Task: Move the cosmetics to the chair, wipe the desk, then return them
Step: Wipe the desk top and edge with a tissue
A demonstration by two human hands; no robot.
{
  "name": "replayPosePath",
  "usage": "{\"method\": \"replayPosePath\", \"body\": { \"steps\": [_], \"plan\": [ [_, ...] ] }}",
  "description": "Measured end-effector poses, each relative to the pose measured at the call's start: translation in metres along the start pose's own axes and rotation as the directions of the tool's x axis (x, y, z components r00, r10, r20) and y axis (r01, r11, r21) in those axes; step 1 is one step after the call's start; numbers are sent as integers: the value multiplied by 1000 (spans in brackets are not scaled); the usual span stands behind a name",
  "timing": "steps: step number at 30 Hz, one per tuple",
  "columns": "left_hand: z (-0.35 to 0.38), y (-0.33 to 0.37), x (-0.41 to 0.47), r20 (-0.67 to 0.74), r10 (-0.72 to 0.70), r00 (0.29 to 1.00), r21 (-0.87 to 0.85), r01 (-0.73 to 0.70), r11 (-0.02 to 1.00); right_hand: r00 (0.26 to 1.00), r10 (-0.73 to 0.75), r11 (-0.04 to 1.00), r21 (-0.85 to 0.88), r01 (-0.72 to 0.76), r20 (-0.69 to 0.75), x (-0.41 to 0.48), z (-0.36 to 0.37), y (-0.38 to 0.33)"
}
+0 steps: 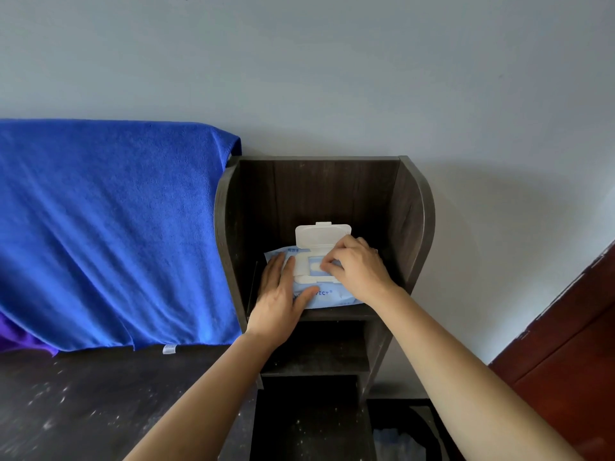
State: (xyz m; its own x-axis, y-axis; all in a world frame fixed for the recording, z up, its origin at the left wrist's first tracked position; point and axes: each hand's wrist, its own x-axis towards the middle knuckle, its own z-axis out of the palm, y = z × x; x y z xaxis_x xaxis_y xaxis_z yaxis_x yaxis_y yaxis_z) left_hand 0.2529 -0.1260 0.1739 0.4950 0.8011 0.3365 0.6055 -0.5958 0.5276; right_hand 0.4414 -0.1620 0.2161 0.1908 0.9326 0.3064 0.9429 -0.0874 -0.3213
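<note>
A light blue pack of wet wipes (327,297) lies on the top shelf of a dark wooden shelf unit (412,207), its white flip lid (321,234) standing open. My left hand (281,294) lies flat on the left part of the pack, fingers straight, pressing it down. My right hand (357,264) is over the pack's opening, its thumb and fingers pinching at a wipe there. The dark desk top (100,400), dusted with pale specks, stretches at the lower left. No cosmetics or chair are in view.
A blue towel (109,227) hangs over something at the left, with a purple cloth (23,337) under its lower edge. Lower shelves of the unit sit below my hands. A bin with a plastic liner (402,437) stands at the bottom right, beside a red-brown door (572,344).
</note>
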Motion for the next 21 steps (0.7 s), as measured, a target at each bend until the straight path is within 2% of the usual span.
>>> {"method": "replayPosePath", "body": {
  "steps": [4,16,21],
  "plan": [
    [0,0,0,-5,2,1000,-13,-2,1000,998,-38,999,3,38,53,4,-8,1],
    [-1,2,-1,-16,3,1000,-22,-4,1000,975,-221,958,-189,218,3,7,-8,-3],
    [-1,2,-1,-16,0,1000,-26,0,1000,965,-256,960,-99,261,60,4,-19,0]
  ]
}}
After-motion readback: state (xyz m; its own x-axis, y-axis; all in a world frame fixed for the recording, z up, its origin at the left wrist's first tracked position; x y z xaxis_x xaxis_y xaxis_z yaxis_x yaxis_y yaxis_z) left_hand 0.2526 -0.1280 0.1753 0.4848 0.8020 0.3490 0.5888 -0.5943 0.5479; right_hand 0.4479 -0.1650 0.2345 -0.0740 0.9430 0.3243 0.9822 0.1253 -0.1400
